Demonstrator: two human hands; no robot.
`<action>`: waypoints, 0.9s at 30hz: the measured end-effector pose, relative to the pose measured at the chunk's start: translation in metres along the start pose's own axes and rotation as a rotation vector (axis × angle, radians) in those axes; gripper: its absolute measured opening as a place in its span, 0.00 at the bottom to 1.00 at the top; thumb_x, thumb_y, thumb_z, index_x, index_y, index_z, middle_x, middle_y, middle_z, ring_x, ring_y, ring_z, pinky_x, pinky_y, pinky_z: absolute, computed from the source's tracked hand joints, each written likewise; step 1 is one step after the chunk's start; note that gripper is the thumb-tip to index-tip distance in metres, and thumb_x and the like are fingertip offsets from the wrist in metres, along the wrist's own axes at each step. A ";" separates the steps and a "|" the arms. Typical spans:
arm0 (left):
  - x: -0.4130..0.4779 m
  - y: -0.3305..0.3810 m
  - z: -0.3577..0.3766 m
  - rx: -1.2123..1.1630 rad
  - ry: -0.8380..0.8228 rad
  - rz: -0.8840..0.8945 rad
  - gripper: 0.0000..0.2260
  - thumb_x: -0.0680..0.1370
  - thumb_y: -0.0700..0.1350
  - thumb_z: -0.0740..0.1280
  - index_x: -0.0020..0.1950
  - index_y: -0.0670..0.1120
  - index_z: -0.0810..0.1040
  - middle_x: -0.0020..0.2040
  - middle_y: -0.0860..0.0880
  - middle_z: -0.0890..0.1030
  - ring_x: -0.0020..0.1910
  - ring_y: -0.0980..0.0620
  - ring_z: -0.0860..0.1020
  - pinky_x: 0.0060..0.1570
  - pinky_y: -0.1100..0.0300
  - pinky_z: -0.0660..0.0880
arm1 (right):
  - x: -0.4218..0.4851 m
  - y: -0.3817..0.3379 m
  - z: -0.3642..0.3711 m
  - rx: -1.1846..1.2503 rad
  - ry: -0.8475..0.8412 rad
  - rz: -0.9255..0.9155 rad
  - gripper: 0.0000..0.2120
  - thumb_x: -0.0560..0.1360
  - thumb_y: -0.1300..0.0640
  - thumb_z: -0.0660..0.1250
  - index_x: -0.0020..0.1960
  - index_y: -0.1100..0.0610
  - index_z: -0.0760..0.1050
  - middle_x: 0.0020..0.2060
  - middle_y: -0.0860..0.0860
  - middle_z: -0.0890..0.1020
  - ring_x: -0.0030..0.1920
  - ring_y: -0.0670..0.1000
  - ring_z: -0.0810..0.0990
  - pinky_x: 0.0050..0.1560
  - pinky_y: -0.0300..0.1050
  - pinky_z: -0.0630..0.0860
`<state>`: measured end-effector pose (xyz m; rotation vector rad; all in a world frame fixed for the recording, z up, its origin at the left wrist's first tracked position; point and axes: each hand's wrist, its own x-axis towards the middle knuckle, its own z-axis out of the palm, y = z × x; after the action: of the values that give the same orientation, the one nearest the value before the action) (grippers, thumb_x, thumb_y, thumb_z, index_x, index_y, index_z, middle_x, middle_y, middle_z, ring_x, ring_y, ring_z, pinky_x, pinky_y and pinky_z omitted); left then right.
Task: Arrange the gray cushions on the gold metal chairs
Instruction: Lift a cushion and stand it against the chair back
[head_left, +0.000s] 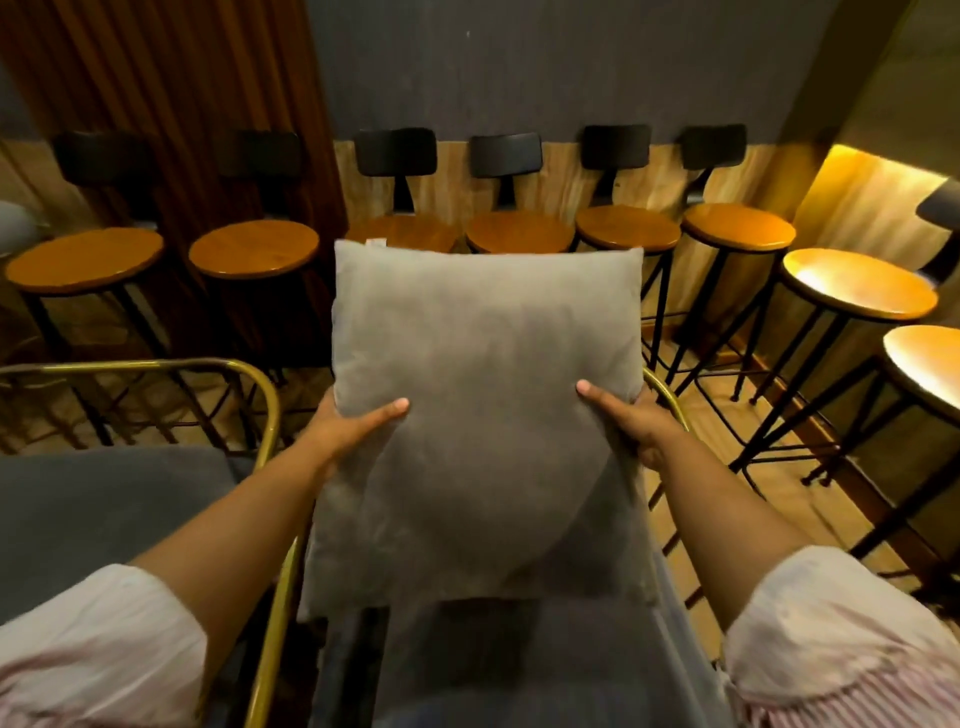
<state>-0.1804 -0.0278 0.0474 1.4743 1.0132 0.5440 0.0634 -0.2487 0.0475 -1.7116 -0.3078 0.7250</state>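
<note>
Gray plush square cushion (483, 415) gripped by both hands' fingers (387, 408) over gold chair (270, 415).

Across the upper half of my frame I see a row of bar stools (253, 248) with round wooden seats and small black backrests on black metal legs, standing along a dark wall (545, 67). Two more stools (860, 283) sit at the right edge, brightly lit. A ribbed brown wooden panel (171, 78) fills the upper left.
</note>
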 end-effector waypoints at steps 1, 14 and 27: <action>0.014 0.000 0.007 0.005 0.015 -0.003 0.42 0.59 0.54 0.80 0.70 0.48 0.68 0.65 0.44 0.77 0.61 0.44 0.77 0.59 0.47 0.76 | 0.016 -0.005 -0.002 0.004 -0.012 0.000 0.57 0.52 0.37 0.78 0.75 0.50 0.57 0.72 0.51 0.68 0.72 0.58 0.66 0.66 0.55 0.65; 0.175 -0.036 0.090 0.093 0.035 0.085 0.61 0.58 0.56 0.80 0.76 0.60 0.39 0.78 0.50 0.56 0.76 0.45 0.59 0.71 0.41 0.62 | 0.196 0.036 -0.008 -0.010 0.061 -0.135 0.59 0.55 0.44 0.80 0.76 0.47 0.49 0.72 0.51 0.65 0.70 0.54 0.66 0.69 0.53 0.66; 0.228 -0.135 0.129 0.181 0.097 0.040 0.53 0.62 0.49 0.79 0.77 0.54 0.47 0.77 0.48 0.60 0.74 0.44 0.62 0.71 0.46 0.63 | 0.266 0.136 0.001 -0.053 0.110 -0.148 0.51 0.61 0.55 0.80 0.75 0.53 0.53 0.67 0.49 0.70 0.63 0.49 0.69 0.62 0.43 0.68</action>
<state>0.0041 0.0796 -0.1557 1.6434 1.1349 0.5686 0.2445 -0.1365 -0.1616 -1.7511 -0.3759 0.5168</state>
